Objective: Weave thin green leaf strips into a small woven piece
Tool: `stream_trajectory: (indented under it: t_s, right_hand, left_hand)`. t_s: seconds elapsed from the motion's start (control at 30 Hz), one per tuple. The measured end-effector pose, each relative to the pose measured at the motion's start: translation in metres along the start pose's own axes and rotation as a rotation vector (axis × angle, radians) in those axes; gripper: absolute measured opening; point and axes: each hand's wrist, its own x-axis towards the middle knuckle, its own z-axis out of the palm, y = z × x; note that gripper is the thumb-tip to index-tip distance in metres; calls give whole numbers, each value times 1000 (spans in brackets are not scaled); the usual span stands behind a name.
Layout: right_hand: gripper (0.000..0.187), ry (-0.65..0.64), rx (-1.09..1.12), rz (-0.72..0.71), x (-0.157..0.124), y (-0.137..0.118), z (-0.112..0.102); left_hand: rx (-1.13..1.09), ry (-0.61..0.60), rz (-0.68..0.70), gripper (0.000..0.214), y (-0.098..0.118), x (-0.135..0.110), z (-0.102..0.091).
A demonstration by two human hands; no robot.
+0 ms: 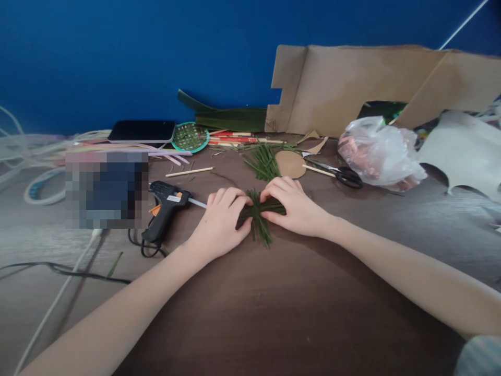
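Observation:
Both hands grip a bundle of dark green stems or leaf strips point(256, 210) low over the table. My left hand point(225, 219) closes on its left end, thumb below and fingers above. On the other end, my right hand point(293, 206) pinches in the same way. More green strips stick out across the middle, toward the front and back, forming a cross shape. Just behind lies a pile of cut green strips point(262, 163) beside a round cardboard disc point(290, 164). A black glue gun point(166, 209) lies left of my left hand, its glue stick pointing at that hand.
Black-handled scissors point(346, 176) and a plastic bag point(381, 154) lie to the right. A folded cardboard sheet point(336, 89) stands against the blue wall. A phone point(141, 131), a green-rimmed round mesh point(190, 137) and a wooden stick point(190, 172) lie at the back left. Cables cross the left side.

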Motion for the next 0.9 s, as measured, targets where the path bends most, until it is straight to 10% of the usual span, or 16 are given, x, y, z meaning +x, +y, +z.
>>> stream_trajectory:
  t_s: [0.9]
  right_hand:
    - [11, 1, -24, -8, 0, -1, 0]
  left_hand:
    - [10, 256, 145, 31, -9, -3, -3]
